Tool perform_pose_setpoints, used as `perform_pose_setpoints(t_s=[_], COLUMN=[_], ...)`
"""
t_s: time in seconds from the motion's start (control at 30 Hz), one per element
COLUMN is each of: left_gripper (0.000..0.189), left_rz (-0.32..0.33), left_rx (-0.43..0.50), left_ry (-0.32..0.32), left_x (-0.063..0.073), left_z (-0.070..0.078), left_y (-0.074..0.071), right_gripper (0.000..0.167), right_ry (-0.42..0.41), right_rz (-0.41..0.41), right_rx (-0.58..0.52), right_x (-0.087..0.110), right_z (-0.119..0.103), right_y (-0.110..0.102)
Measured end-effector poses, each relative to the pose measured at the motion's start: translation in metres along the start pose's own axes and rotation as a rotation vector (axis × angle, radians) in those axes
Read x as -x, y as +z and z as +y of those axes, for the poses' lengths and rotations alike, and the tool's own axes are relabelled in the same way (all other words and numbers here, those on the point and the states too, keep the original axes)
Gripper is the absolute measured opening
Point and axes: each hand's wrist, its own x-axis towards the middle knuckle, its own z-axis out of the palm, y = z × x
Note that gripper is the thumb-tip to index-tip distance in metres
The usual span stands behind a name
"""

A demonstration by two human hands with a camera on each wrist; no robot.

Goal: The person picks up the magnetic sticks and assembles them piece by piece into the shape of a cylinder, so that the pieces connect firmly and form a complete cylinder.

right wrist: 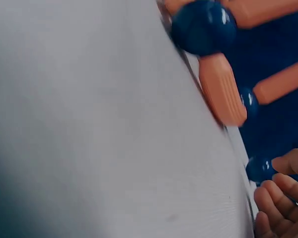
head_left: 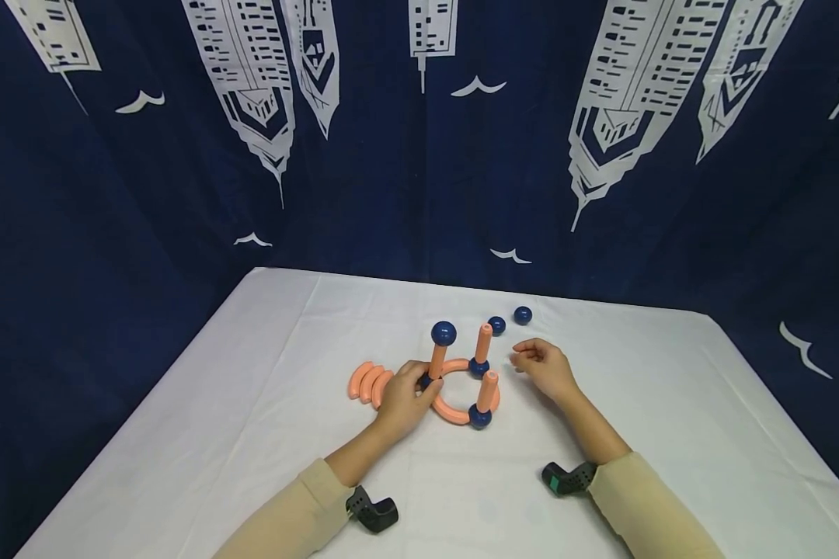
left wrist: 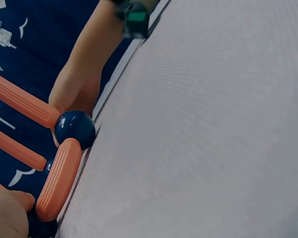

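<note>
Thumb and fingers of the left hand (head_left: 404,397) clasp the blue joint ball (head_left: 426,380) on the left side of the orange ring (head_left: 453,413), which lies on the white table (head_left: 287,442) with three upright rods (head_left: 489,392). Loosely bent, the right hand (head_left: 547,371) hovers just right of the ring, apart from it; two loose balls (head_left: 523,315) lie beyond.

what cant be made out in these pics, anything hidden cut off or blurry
Head view: part of the base ball, hidden by the left grip.
Head view: the near end of the rightmost loose curved piece, covered by the left grip.
Left wrist view: most of the left grip, cut off by the lower left corner.
Left wrist view: the wrist device, blurred.
Right wrist view: part of the right grip, cut off by the right edge.
</note>
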Motion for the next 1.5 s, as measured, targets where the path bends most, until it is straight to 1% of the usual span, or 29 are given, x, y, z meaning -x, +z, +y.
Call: perform_pose_setpoints(t_s=[0.23, 0.33, 0.4, 0.47, 0.53, 0.6, 0.7, 0.8, 0.9, 1.0, 1.17, 1.33, 1.5], left_gripper=[0.023, 0.023, 0.022, 0.022, 0.022, 0.022, 0.022, 0.021, 0.021, 0.022, 0.022, 0.023, 0.023], left_rz=[-0.012, -0.012, -0.008, -0.008, -0.010, -0.014, -0.012, -0.005, -0.001, -0.011, -0.018, -0.020, -0.026], left_rx=[-0.013, -0.016, -0.016, -0.015, -0.016, -0.017, -0.012, 0.001, 0.009, 0.013, 0.008, -0.013, -0.014], left_ry=[-0.024, -0.028, -0.022, -0.022, -0.019, -0.023, -0.024, -0.028, -0.024, -0.025, -0.024, -0.022, -0.034], left_x=[-0.001, -0.001, -0.001, -0.001, -0.001, 0.001, 0.002, 0.003, 0.002, 0.000, -0.003, -0.003, -0.001], left_z=[-0.001, -0.002, -0.003, -0.003, -0.003, -0.003, -0.001, 0.000, 0.000, 0.000, 0.000, 0.000, 0.001], left_y=[0.000, 0.000, 0.000, 0.000, 0.000, 0.001, 0.001, 0.000, -0.001, -0.002, -0.001, -0.002, -0.003], right_gripper=[0.030, 0.039, 0.047, 0.055, 0.059, 0.062, 0.062, 0.059, 0.053, 0.048, 0.047, 0.047, 0.045], right_ry=[0.134, 0.166, 0.181, 0.194, 0.203, 0.194, 0.138, 0.056, 0.021, 0.042, 0.080, 0.082, 0.081], right_rz=[0.215, 0.257, 0.258, 0.240, 0.220, 0.194, 0.154, 0.128, 0.123, 0.132, 0.172, 0.210, 0.237], right_rx=[0.033, 0.063, 0.087, 0.112, 0.151, 0.193, 0.269, 0.338, 0.373, 0.366, 0.285, 0.212, 0.164], right_x=[-0.036, -0.049, -0.056, -0.063, -0.068, -0.072, -0.076, -0.078, -0.080, -0.079, -0.075, -0.070, -0.059], right_z=[0.006, 0.006, 0.007, 0.008, 0.010, 0.012, 0.013, 0.012, 0.010, 0.009, 0.011, 0.013, 0.013], right_y=[-0.001, -0.001, 0.000, -0.001, -0.001, -0.003, -0.004, -0.004, -0.004, -0.003, -0.006, -0.008, -0.008])
